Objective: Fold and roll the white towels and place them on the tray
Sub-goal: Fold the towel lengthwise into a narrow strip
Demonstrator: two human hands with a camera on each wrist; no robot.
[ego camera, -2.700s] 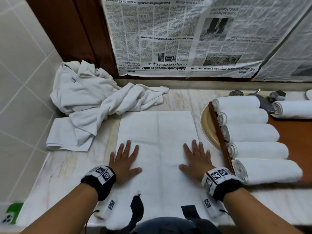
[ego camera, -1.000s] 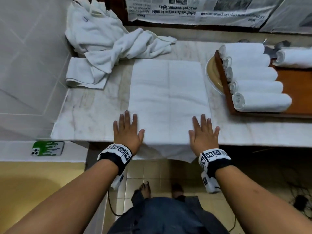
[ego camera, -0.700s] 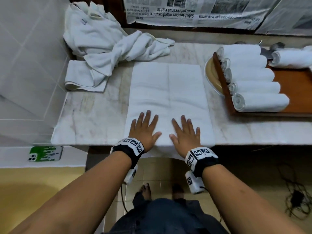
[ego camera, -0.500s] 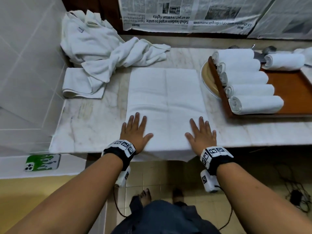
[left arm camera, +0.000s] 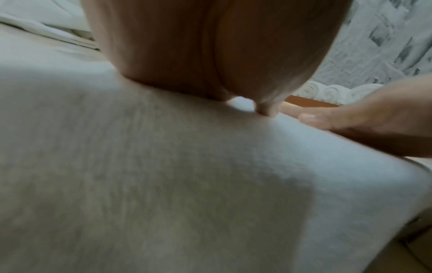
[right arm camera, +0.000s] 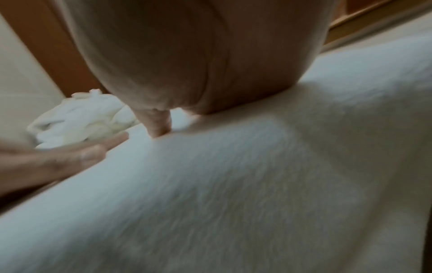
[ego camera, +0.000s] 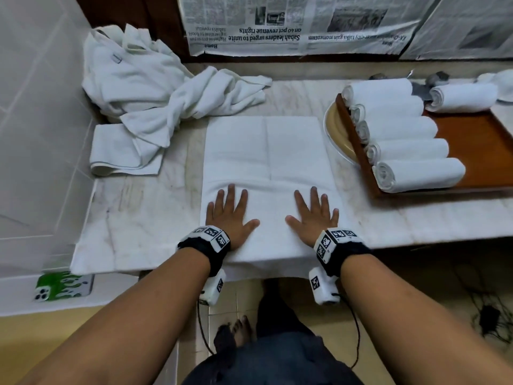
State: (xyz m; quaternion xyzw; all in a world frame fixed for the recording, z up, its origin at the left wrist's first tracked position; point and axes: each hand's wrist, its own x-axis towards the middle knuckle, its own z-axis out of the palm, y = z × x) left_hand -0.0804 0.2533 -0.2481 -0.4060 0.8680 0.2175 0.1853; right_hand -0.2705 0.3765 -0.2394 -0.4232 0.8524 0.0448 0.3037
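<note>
A white towel point(ego camera: 266, 157) lies flat on the marble counter, its near end hanging over the front edge. My left hand point(ego camera: 229, 215) presses flat on its near left part, fingers straight and spread. My right hand point(ego camera: 313, 216) presses flat on its near right part the same way. In the left wrist view my left palm point(left arm camera: 210, 51) bears on the towel point(left arm camera: 163, 184), with the other hand point(left arm camera: 364, 120) at the right. The right wrist view shows my right palm point(right arm camera: 191, 55) on the towel point(right arm camera: 233, 184). Several rolled towels point(ego camera: 416, 173) lie in a row on the wooden tray point(ego camera: 488, 151) at the right.
A heap of loose white towels point(ego camera: 155, 87) sits at the back left over a folded one point(ego camera: 125, 151). A tan plate point(ego camera: 338, 132) is tucked under the tray's left edge. A green phone point(ego camera: 62, 286) lies on a lower ledge at the left. Newspaper covers the back wall.
Both hands have slid over the near part of the towel, together and apart again, and now lie slightly farther from the front edge. The towel stays flat.
</note>
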